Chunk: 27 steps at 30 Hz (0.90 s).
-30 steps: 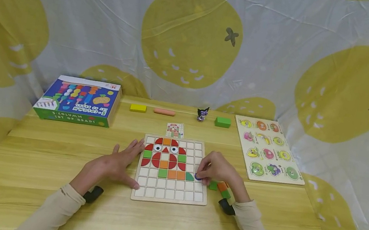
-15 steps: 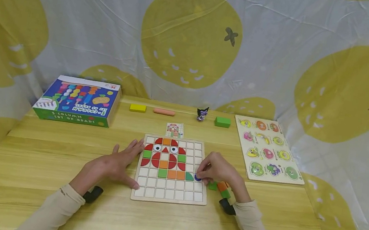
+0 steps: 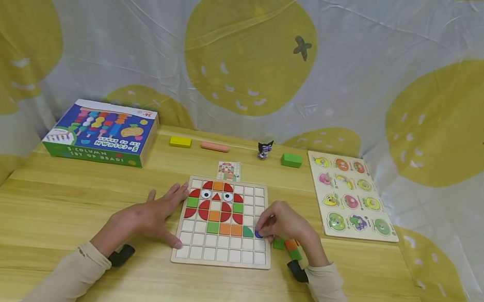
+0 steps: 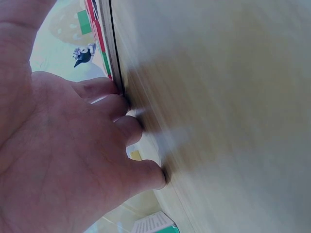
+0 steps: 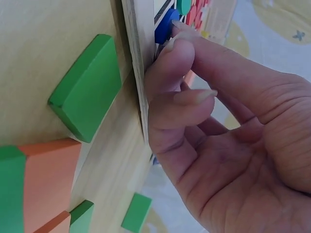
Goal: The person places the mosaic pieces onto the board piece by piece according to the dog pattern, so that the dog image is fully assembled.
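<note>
A wooden grid board lies on the table, its upper cells filled with red, orange and green pieces and two eye pieces. My left hand rests with spread fingers along its left edge, the thumb on the bottom left corner. In the left wrist view, fingertips touch the tabletop and the board's side. With thumb and finger, my right hand pinches a blue rounded piece in a right-edge cell, beside a teal quarter-round piece. The fingers partly cover the blue piece.
Loose green and orange blocks lie just right of the board. A small pattern card sits behind it. Further back are a bead-set box, a yellow block, a figurine and a fruit puzzle board.
The blue piece has settled slightly flatter in its cell, and my right hand has shifted very little with it. My left hand has stayed in place.
</note>
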Motion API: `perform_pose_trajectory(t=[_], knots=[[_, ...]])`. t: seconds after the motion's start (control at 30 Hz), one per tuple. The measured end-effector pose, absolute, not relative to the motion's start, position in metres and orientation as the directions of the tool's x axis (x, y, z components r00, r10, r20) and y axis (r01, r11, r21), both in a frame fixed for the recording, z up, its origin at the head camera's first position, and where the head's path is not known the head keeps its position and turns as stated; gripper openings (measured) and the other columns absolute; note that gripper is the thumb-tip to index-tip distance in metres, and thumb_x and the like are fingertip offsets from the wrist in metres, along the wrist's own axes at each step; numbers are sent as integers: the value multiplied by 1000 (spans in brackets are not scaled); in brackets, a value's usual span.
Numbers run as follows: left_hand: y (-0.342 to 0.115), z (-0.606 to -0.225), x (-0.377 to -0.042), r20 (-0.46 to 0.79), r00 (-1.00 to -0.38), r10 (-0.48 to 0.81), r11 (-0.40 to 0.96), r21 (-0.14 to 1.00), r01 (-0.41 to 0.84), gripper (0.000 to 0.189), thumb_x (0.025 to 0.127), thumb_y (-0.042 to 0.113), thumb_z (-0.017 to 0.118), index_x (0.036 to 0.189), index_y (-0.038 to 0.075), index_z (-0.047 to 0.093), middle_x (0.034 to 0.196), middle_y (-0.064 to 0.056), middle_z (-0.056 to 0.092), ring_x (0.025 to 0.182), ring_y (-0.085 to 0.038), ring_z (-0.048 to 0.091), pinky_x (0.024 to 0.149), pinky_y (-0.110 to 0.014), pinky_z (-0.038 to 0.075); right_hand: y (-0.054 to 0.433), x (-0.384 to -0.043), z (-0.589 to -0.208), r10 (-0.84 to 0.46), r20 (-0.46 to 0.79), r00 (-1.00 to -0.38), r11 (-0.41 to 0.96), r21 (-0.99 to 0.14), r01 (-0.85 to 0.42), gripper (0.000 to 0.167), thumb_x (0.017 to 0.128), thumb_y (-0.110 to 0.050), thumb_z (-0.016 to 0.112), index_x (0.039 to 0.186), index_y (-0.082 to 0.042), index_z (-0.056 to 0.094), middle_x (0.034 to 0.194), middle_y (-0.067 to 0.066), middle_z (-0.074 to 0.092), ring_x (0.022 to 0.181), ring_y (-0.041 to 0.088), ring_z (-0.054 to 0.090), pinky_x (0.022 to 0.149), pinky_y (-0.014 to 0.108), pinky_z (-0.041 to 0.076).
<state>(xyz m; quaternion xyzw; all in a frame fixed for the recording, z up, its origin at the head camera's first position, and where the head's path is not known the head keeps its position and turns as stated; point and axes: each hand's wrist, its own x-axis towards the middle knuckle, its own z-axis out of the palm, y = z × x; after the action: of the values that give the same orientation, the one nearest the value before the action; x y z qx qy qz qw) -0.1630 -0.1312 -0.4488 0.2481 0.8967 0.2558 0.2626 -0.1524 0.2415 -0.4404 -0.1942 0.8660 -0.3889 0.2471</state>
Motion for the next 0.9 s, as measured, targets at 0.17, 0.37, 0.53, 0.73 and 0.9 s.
perform_pose_trajectory(t=[0.17, 0.37, 0.53, 0.73, 0.9], knots=[[-131, -449, -163, -344, -740, 578, 745, 592, 307, 135, 78, 51, 95, 173, 4, 12, 181, -17, -1, 166, -43, -5, 125, -74, -10, 242, -153, -440, -570, -238, -786, 629, -742, -232, 14, 89, 13, 80, 90, -1, 83, 87, 8, 78, 67, 9, 63, 64, 26, 60], [-131, -449, -163, -345, -738, 580, 741, 599, 303, 135, 78, 50, 96, 173, 3, 11, 181, -17, -2, 166, -43, -6, 125, -74, -11, 242, -154, -440, -610, -185, -771, 623, -713, -321, 14, 88, 11, 83, 90, -3, 85, 89, 3, 78, 75, 5, 63, 70, 22, 58], [-131, -449, -164, -350, -740, 575, 748, 592, 301, 135, 78, 51, 95, 173, 4, 11, 181, -17, -2, 166, -43, -6, 125, -74, -11, 242, -153, -439, -615, -173, -769, 629, -695, -348, 15, 88, 11, 83, 89, -4, 85, 89, -1, 75, 77, 4, 62, 71, 22, 58], [-131, -449, -164, -346, -739, 578, 748, 585, 312, 134, 79, 50, 95, 173, 3, 12, 181, -18, -2, 166, -43, -5, 126, -73, -9, 242, -152, -440, -620, -155, -770, 624, -692, -363, 17, 87, 12, 83, 88, -5, 86, 88, -2, 75, 81, 4, 65, 74, 22, 59], [-131, -449, -164, -348, -738, 578, 749, 586, 310, 134, 79, 50, 96, 173, 3, 12, 181, -18, -2, 166, -43, -5, 126, -73, -9, 244, -152, -438, -625, -142, -767, 608, -705, -365, 16, 89, 9, 82, 90, -7, 86, 91, -2, 76, 82, 5, 66, 76, 23, 60]])
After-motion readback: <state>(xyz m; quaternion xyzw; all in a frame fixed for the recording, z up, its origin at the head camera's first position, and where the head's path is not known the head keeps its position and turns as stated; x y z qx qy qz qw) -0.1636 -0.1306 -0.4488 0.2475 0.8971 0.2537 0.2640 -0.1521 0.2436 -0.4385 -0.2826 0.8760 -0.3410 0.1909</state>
